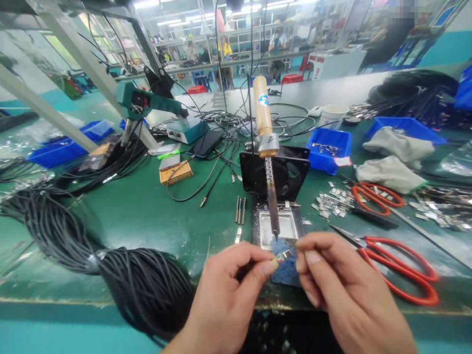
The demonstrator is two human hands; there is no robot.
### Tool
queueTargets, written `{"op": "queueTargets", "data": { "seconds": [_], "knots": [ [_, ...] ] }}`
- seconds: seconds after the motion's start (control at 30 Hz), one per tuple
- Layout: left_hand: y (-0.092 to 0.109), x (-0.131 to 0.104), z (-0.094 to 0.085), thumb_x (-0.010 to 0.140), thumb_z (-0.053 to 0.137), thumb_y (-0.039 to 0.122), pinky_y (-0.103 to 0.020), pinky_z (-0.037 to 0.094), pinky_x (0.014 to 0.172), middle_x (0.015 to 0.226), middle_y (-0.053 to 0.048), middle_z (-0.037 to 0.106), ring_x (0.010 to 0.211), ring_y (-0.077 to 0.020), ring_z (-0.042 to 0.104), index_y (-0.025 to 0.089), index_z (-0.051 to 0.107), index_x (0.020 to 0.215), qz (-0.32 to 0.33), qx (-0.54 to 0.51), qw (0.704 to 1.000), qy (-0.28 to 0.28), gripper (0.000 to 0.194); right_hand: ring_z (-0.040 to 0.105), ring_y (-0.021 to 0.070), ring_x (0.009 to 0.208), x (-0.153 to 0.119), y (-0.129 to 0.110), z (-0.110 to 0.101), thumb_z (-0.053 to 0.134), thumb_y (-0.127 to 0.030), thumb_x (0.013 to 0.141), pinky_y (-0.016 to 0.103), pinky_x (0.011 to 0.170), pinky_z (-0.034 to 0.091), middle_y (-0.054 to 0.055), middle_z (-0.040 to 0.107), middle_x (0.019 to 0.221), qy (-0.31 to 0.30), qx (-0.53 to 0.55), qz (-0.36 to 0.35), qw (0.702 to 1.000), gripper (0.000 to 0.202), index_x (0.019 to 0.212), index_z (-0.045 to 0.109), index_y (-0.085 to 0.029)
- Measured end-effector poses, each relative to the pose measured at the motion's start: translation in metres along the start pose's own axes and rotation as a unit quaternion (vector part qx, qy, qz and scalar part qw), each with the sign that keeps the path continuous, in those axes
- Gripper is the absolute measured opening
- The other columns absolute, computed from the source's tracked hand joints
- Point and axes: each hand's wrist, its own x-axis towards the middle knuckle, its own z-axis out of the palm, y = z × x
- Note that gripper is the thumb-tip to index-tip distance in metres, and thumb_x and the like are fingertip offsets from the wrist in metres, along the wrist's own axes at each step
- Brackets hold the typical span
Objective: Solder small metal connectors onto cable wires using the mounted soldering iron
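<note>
My left hand [232, 287] pinches a small metal cable connector [285, 255] with short coloured wires at its back, its metal end pointing right. Close beside it, the fingertips of my right hand [339, 285] are pressed together; whatever they hold is too small or hidden to make out. Just above the connector is the tip of a wooden-handled soldering iron [262, 110], held tip-down in a metal clamp. Below the tip lie a blue sponge-like pad [282, 273] and a shallow metal tray [262, 231]. A black fan [250, 177] stands behind.
A thick bundle of black cables [143, 280] lies at left. Red-handled scissors [405, 275], loose connectors [332, 204], grey gloves [391, 172] and a blue bin [328, 145] are on the right. A wooden box [176, 172] and tangled cables sit farther back. People are in the background.
</note>
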Motion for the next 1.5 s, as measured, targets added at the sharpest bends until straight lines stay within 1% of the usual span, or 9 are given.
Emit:
{"op": "queueTargets", "data": {
  "seconds": [0.13, 0.27, 0.37, 0.5, 0.6, 0.9, 1.17, 1.33, 1.5],
  "knots": [
    [0.000, 0.000, 0.001, 0.094, 0.068, 0.026, -0.025, 0.048, 0.071, 0.079, 0.002, 0.076, 0.075, -0.0154, 0.064, 0.024, 0.079, 0.087, -0.001, -0.005, 1.000, -0.004, 0.013, 0.052, 0.0114, 0.047, 0.003, -0.006, -0.002, 0.060, -0.042, 0.097, 0.018, 0.041, 0.042, -0.004, 0.057, 0.054, -0.046, -0.036, 0.033, 0.998, 0.022, 0.094, 0.068, -0.022],
    [-0.001, 0.001, 0.002, 0.094, 0.068, 0.027, -0.023, 0.047, 0.068, 0.078, 0.002, 0.074, 0.074, -0.0150, 0.062, 0.023, 0.078, 0.086, -0.018, -0.025, 0.999, -0.008, 0.014, 0.045, 0.0088, 0.045, 0.007, -0.016, 0.004, 0.067, -0.051, 0.091, 0.020, 0.044, 0.038, -0.006, 0.051, 0.050, -0.056, 0.001, 0.154, 0.987, 0.033, 0.077, 0.066, -0.021],
    [-0.003, 0.002, 0.003, 0.092, 0.069, 0.028, -0.022, 0.044, 0.061, 0.071, 0.003, 0.069, 0.065, -0.0132, 0.056, 0.021, 0.076, 0.084, -0.042, -0.050, 0.998, -0.004, 0.012, 0.043, 0.0069, 0.044, 0.008, -0.022, 0.008, 0.069, -0.055, 0.088, 0.018, 0.045, 0.034, -0.007, 0.049, 0.047, -0.065, 0.021, 0.210, 0.975, 0.038, 0.073, 0.064, -0.020],
    [-0.004, 0.003, 0.006, 0.090, 0.070, 0.029, -0.021, 0.042, 0.055, 0.062, 0.004, 0.061, 0.058, -0.0123, 0.051, 0.020, 0.073, 0.083, -0.070, -0.078, 0.995, 0.008, 0.011, 0.043, 0.0064, 0.041, 0.010, -0.025, 0.009, 0.066, -0.062, 0.087, 0.018, 0.041, 0.031, -0.006, 0.051, 0.046, -0.066, 0.017, 0.240, 0.968, 0.044, 0.074, 0.062, -0.021],
    [-0.004, 0.005, 0.009, 0.089, 0.070, 0.028, -0.021, 0.043, 0.055, 0.063, 0.004, 0.061, 0.058, -0.0124, 0.053, 0.019, 0.073, 0.083, -0.069, -0.086, 0.994, 0.021, 0.011, 0.043, 0.0070, 0.040, 0.011, -0.025, 0.009, 0.062, -0.066, 0.088, 0.018, 0.041, 0.033, -0.006, 0.053, 0.046, -0.060, 0.004, 0.238, 0.969, 0.046, 0.077, 0.061, -0.021],
    [-0.005, 0.009, 0.011, 0.089, 0.069, 0.022, -0.021, 0.045, 0.056, 0.066, 0.003, 0.065, 0.059, -0.0127, 0.055, 0.021, 0.075, 0.080, -0.028, -0.051, 0.996, 0.060, 0.011, 0.043, 0.0078, 0.045, 0.013, -0.017, 0.013, 0.064, -0.063, 0.088, 0.020, 0.045, 0.033, -0.006, 0.050, 0.049, -0.039, 0.012, 0.210, 0.977, 0.044, 0.080, 0.063, -0.020],
    [-0.007, 0.008, 0.012, 0.091, 0.069, 0.019, -0.022, 0.047, 0.060, 0.073, 0.002, 0.072, 0.070, -0.0148, 0.064, 0.024, 0.076, 0.081, 0.004, -0.015, 0.997, 0.081, 0.013, 0.040, 0.0076, 0.044, 0.013, -0.015, 0.016, 0.064, -0.061, 0.090, 0.020, 0.042, 0.029, -0.007, 0.048, 0.048, -0.015, 0.003, 0.199, 0.980, 0.041, 0.082, 0.065, -0.020],
    [-0.008, 0.009, 0.013, 0.091, 0.069, 0.018, -0.022, 0.049, 0.065, 0.074, 0.003, 0.073, 0.073, -0.0147, 0.066, 0.025, 0.076, 0.081, 0.013, -0.016, 0.996, 0.088, 0.014, 0.045, 0.0087, 0.042, 0.015, -0.003, 0.014, 0.063, -0.059, 0.092, 0.019, 0.041, 0.033, -0.006, 0.051, 0.048, -0.041, 0.003, 0.160, 0.986, 0.039, 0.086, 0.065, -0.020],
    [-0.008, 0.010, 0.013, 0.091, 0.069, 0.018, -0.022, 0.049, 0.065, 0.074, 0.003, 0.073, 0.072, -0.0145, 0.066, 0.025, 0.076, 0.081, 0.015, -0.013, 0.996, 0.088, 0.014, 0.045, 0.0095, 0.043, 0.016, -0.003, 0.014, 0.062, -0.059, 0.092, 0.020, 0.042, 0.034, -0.007, 0.050, 0.048, -0.044, -0.003, 0.159, 0.986, 0.039, 0.086, 0.065, -0.021]
  ]
}}
